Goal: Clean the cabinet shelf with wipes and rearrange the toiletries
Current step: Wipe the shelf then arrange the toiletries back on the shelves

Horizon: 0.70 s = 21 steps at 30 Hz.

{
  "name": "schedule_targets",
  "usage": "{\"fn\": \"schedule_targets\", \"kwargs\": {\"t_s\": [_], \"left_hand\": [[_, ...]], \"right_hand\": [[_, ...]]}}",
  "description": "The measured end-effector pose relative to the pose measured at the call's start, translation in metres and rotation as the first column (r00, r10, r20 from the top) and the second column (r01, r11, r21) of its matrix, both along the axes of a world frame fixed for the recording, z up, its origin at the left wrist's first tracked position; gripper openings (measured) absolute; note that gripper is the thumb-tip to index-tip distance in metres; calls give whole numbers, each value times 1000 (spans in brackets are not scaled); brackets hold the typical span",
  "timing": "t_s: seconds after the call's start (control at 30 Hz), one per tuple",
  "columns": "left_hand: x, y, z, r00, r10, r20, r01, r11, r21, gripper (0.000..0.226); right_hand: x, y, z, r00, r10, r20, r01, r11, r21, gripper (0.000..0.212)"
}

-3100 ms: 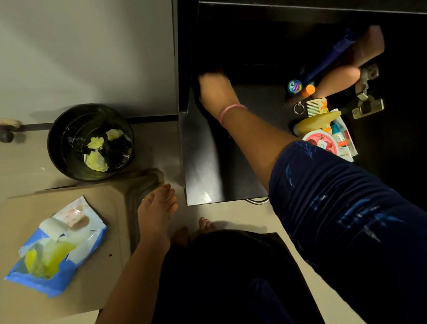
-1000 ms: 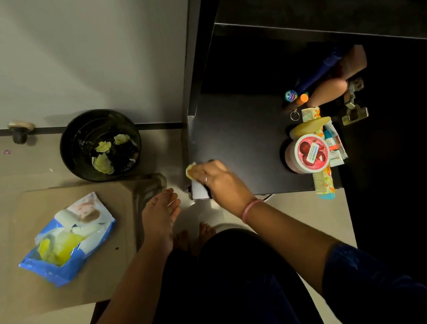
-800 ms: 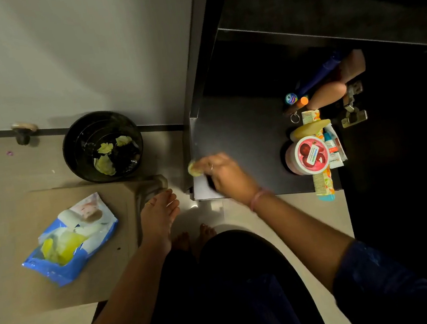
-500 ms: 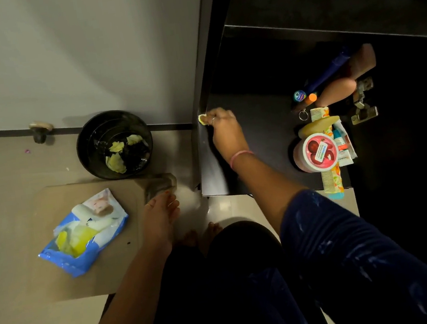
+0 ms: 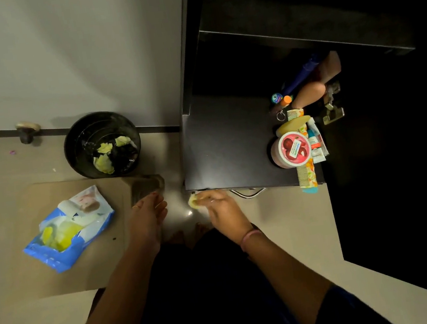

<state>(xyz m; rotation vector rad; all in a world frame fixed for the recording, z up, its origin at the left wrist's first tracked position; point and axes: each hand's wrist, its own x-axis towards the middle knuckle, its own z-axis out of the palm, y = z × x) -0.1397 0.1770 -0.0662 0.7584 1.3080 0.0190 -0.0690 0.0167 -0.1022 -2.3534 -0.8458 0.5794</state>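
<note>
Biggest risk I'd say: the comb (image 5: pixel 306 176) hangs off the cabinet shelf (image 5: pixel 226 146) front edge, so a careless swipe could knock it down. Right hand (image 5: pixel 220 210) pinches a scrunched yellow wipe (image 5: pixel 192 201) at the shelf's front left corner. Left hand (image 5: pixel 147 217) rests flat and relaxed on the cardboard (image 5: pixel 67 281). The pink jar (image 5: pixel 291 149) and other toiletries sit bunched at the right.

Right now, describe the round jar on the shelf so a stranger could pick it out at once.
Find the dark cabinet shelf right of the black waste bin. Toiletries crowd its right edge, and the jar stands at their front beside a comb. It is the only wide round tub, pink, its lid showing red fruit.
</note>
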Motion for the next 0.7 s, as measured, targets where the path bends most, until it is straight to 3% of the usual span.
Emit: {"fn": "schedule_targets", "kwargs": {"t_s": [0.07,0.17,0.27,0.4,0.47,0.57,0.7], "left_hand": [[2,-4,0,1000,1,21,-1,1000,9,24],[3,-11,-1,1000,-1,22,1,1000,28,23],[4,-18,0,1000,-7,22,6,1000,20,19],[4,-20,-5,1000,-25,19,24,999,29,16],[2,-19,-9,999,-34,0,34,999,28,16],[2,-16,-13,998,-59,-4,60,997,43,16],[6,-17,-17,999,-45,21,45,998,37,14]], "right_hand": [[11,-18,10,923,-385,18,380,918,116,32],[26,-50,17,637,-771,31,761,634,139,30],[39,-77,14,468,-880,81,872,474,122,26],[56,-86,4,383,-922,57,920,386,63,25],[56,-81,1,375,-923,84,925,378,33,26],[46,-60,3,463,-880,107,885,465,0,30],[22,-19,12,747,-663,42,661,736,-146,39]]}}
